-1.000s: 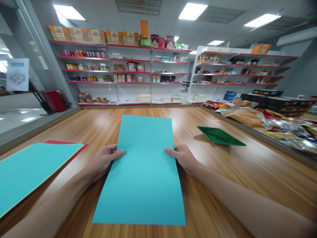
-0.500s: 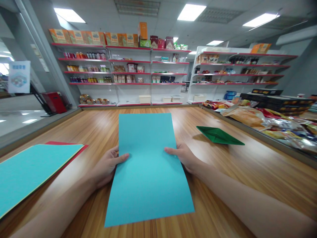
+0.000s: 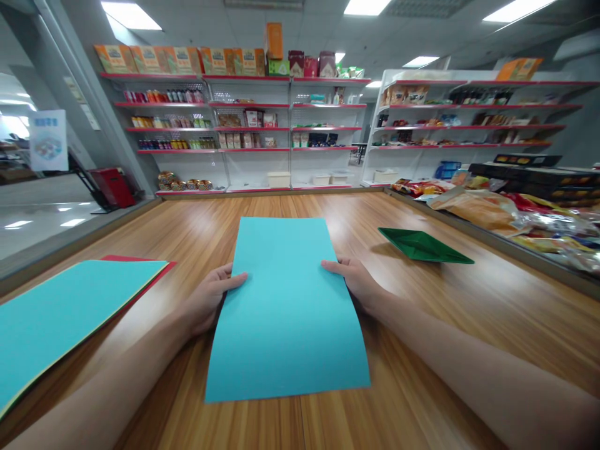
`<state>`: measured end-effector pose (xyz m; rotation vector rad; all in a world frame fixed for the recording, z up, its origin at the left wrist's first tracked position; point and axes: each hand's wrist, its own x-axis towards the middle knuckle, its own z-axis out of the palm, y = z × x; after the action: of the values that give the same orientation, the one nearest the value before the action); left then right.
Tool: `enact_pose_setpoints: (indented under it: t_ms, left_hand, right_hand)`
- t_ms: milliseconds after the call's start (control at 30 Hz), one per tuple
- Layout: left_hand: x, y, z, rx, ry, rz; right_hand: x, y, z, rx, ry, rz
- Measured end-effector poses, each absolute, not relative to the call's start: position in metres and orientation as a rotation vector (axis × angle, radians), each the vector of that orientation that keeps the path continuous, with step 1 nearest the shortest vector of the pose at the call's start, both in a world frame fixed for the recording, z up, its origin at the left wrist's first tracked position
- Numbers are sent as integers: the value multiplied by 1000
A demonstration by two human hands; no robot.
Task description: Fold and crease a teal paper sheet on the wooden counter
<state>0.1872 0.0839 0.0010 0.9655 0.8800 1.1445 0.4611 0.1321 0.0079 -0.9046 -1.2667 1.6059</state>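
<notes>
Two hands pinch one teal sheet [image 3: 285, 312] at its side edges over the bench [image 3: 469, 312].
Left hand [image 3: 209, 300] and right hand [image 3: 359, 284] each close a grip on the sheet, thumb on top and fingers beneath; the near half lies on the wood, bowing slightly. To handle it well, keep both grips level and equally light, so the edges stay parallel and no crease forms. A paper stack [image 3: 70, 312] lies to the left, a green folded piece [image 3: 422, 245] to the right.
</notes>
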Motion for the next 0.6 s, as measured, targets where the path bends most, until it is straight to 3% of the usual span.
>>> enact_pose_setpoints:
  t_ms: [300,400,600]
  left_hand:
    - [171,81,7,855,576,1085]
    - [170,81,2,1029,510,1022]
    - [187,80,-7,1089,622,1274]
  right_hand:
    - [465,154,-1,-742,-839,1380]
    - [467,160,-2,-565,-896,1372]
    - [466,157,2,-481,-1163,1374]
